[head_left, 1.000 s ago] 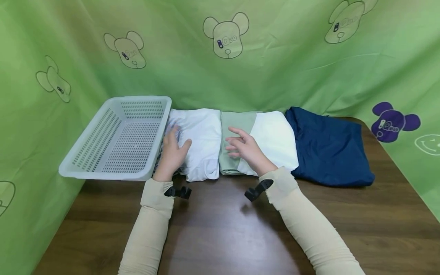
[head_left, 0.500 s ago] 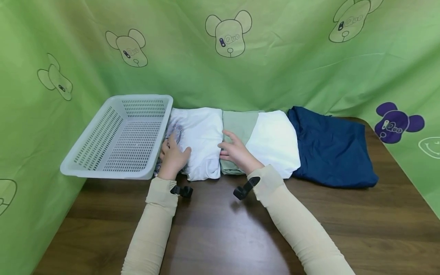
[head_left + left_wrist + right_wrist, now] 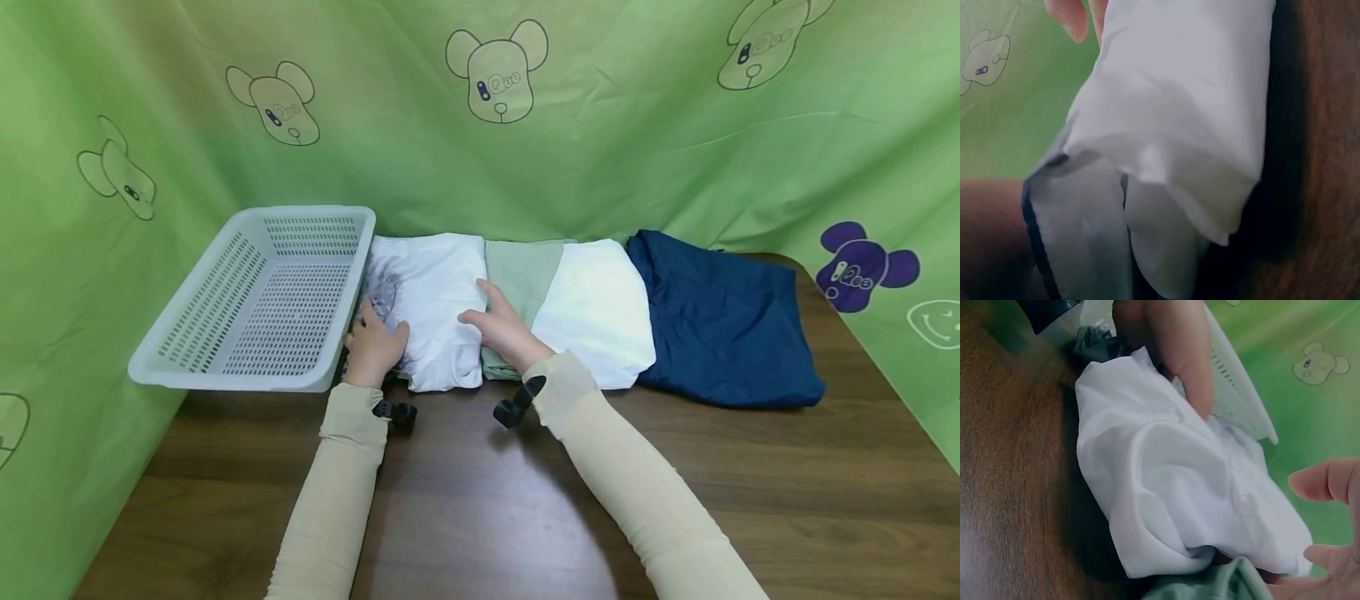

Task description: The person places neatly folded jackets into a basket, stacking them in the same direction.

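A folded white garment (image 3: 438, 304) with a grey patterned left edge lies next to the basket in the head view. My left hand (image 3: 373, 343) is at that left edge, thumb over the white cloth. Its other fingers go down the side, partly hidden. At the garment's right edge is my right hand (image 3: 504, 329), thumb and index finger spread. In the right wrist view, some fingertips (image 3: 1319, 553) of that hand are at the end of the white cloth, and the lowest ones are partly hidden. The left wrist view shows the garment's near end, with a dark-trimmed flap (image 3: 1079, 231).
A white perforated basket (image 3: 339, 367) stands at the left, close to the left hand. Right of the white garment lie a folded green-and-white garment (image 3: 592, 308) and a folded navy garment (image 3: 723, 325). A green curtain (image 3: 420, 167) hangs behind the wooden table (image 3: 465, 500).
My right hand has moved left from above the green-and-white garment to the white garment's right edge. The left hand has come slightly nearer and settled at the left edge. The garments stay put.
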{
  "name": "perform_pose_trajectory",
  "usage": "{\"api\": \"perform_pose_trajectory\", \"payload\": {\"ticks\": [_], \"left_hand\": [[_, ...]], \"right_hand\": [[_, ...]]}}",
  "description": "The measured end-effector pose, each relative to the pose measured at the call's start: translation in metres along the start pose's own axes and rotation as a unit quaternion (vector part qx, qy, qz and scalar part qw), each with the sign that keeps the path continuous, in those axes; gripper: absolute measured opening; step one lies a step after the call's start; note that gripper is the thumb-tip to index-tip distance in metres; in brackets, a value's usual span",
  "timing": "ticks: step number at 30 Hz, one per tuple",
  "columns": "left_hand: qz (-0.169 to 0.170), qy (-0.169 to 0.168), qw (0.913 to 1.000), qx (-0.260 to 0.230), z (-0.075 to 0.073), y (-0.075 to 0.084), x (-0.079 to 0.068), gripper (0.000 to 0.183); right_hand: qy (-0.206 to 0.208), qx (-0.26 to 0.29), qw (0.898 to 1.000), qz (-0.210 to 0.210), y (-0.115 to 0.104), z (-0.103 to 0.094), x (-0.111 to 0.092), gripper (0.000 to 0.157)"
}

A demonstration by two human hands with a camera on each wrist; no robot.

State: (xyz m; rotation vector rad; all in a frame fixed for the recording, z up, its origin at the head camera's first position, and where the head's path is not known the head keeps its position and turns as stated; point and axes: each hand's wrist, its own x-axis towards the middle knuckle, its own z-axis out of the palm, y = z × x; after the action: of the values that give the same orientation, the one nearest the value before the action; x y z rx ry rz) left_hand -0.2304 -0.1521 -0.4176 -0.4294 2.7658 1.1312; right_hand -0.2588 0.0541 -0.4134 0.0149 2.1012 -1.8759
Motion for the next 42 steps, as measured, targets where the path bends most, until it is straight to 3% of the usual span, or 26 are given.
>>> {"api": "perform_pose_trajectory", "payload": {"ticks": [9,16,24,30,36,42], "left_hand": [[0.012,-0.007,0.9997,0.021,0.002,0.004,0.004,0.085],[0.013,0.015,0.9990,0.041,0.004,0.006,0.008,0.082],[0.009,0.018,0.9992,0.035,0.005,0.004,0.012,0.081],[0.014,0.022,0.9996,-0.006,0.004,0.003,0.014,0.077],[0.043,0.041,0.9970,-0.049,0.001,-0.002,0.019,0.073],[0.065,0.037,0.9948,-0.069,-0.001,-0.005,0.019,0.076]], "right_hand": [[0.003,-0.072,0.997,-0.032,-0.001,0.007,0.005,0.086],[0.001,-0.111,0.994,-0.025,-0.005,0.012,0.004,0.082],[0.005,-0.047,0.998,-0.031,0.001,0.009,0.009,0.083],[-0.008,0.010,0.999,-0.041,0.007,0.006,0.012,0.086],[-0.028,0.029,0.998,-0.046,0.012,0.005,0.016,0.089],[-0.059,0.059,0.995,-0.045,0.017,0.004,0.017,0.091]]}}
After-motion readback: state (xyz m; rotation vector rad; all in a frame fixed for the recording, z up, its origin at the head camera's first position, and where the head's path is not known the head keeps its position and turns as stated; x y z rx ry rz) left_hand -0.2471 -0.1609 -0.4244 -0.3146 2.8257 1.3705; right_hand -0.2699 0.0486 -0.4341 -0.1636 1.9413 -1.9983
